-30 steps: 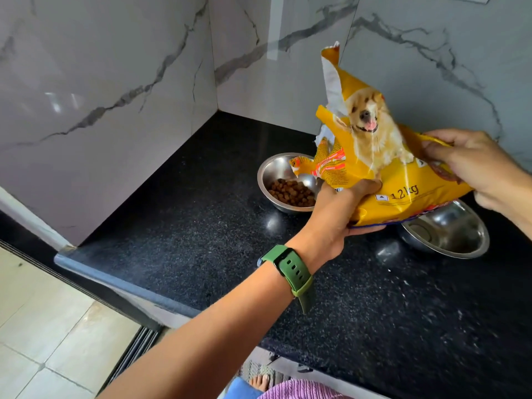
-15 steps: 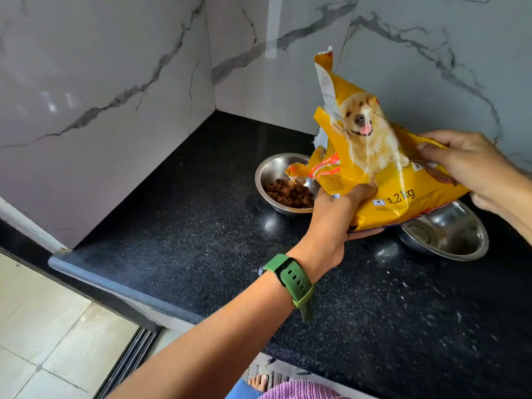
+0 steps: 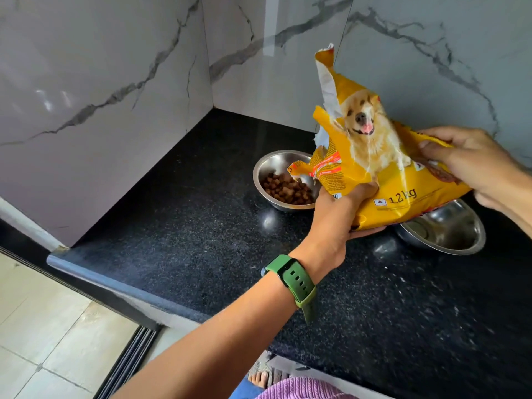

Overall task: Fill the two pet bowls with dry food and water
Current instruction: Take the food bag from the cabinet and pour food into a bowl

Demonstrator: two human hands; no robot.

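Two bowls point(image 3: 283, 180) point(image 3: 449, 234), one bag point(image 3: 383, 180), both hands point(image 3: 336, 211) point(image 3: 466, 162) gripping.

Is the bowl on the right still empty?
Seemingly empty: the right bowl shows bare steel where visible, though the bag hides part.

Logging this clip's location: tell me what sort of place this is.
Most likely a home kitchen corner: a black speckled stone countertop, marble-look wall panels, tiled floor, and steel pet bowls being filled from a dog food bag.
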